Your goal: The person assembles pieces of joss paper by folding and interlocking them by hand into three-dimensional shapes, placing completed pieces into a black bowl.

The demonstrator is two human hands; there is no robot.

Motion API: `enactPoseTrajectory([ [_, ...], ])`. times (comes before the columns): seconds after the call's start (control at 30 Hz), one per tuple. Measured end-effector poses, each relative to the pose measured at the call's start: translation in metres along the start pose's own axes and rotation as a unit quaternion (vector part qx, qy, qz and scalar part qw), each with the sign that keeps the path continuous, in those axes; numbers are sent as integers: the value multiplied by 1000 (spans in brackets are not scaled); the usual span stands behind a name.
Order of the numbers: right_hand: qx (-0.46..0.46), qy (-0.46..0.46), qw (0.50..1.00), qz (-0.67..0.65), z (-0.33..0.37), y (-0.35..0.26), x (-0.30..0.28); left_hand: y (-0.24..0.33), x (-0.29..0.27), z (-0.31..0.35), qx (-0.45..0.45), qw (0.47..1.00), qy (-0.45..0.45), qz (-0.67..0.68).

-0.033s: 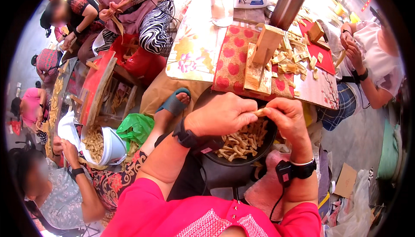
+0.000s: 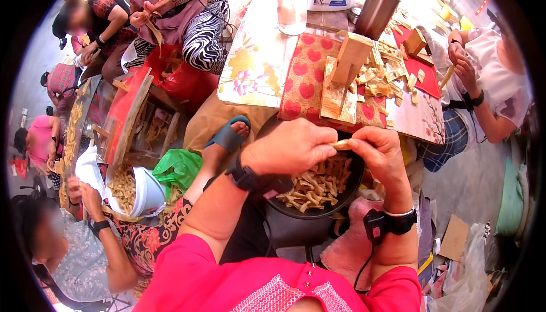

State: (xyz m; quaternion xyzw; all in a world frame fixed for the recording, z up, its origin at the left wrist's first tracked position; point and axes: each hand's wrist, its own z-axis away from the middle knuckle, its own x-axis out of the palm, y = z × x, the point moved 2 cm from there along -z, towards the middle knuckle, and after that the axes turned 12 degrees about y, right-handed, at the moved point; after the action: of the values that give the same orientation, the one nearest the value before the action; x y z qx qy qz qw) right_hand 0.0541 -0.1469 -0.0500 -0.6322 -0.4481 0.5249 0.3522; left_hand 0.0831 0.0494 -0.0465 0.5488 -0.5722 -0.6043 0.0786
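Several people sit around a low worktop (image 2: 256, 79) covered with a flowered cloth, which fills the view from twelve to two o'clock. On it lies a red mat with heart shapes (image 2: 307, 79), and on that mat stands a pale wooden block jig (image 2: 344, 73) with tan strips scattered just beside it toward two o'clock. Behind, near twelve o'clock, stand a clear jar with a red lid (image 2: 292, 2) and a steel flask (image 2: 377, 6). At the centre, a dark round bowl (image 2: 350, 189) rests on the person's lap, heaped with tan folded strips (image 2: 315, 184). Directly above the bowl the left hand (image 2: 290, 147) and the right hand (image 2: 381, 155) meet; the fingers of both are closed on one small tan strip (image 2: 343, 144), pinched between them and held just over the heap. Each wrist carries a dark band. At nine o'clock from the bowl lies a green plastic bag (image 2: 179, 167), and beside it, toward eight o'clock, a white bucket (image 2: 145, 192) holds more strips. A foot in a blue sandal (image 2: 227, 135) rests near ten o'clock of the bowl. At two o'clock another person's hands (image 2: 463, 67) work at the worktop's edge.
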Motion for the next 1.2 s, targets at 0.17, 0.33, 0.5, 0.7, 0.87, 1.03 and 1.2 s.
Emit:
enactPoseTrajectory([
  [0.17, -16, 98, 995, 8, -34, 20, -3, -19, -6, -34, 6, 985, 159, -70],
  [0.33, -75, 197, 974, 81, -59, 30, 12, -37, -3, -51, -19, 956, 258, -137],
  [0.5, -65, 227, 958, 162, -43, 25, 7, -6, -4, -23, -50, 950, 176, -254],
  [0.7, 264, -23, 873, -409, 1, 15, 55, -1, 39, -3, -95, 952, 280, 76],
  [0.87, 160, -109, 912, -362, 2, 8, 57, 5, 33, -2, -122, 797, 357, 471],
  [1.03, -22, -105, 994, -20, 0, -10, 43, 6, 3, -8, -26, 747, 471, 468],
  [1.2, 225, -120, 871, -419, 12, -23, 46, 6, -11, 4, 232, 801, 551, -12],
])
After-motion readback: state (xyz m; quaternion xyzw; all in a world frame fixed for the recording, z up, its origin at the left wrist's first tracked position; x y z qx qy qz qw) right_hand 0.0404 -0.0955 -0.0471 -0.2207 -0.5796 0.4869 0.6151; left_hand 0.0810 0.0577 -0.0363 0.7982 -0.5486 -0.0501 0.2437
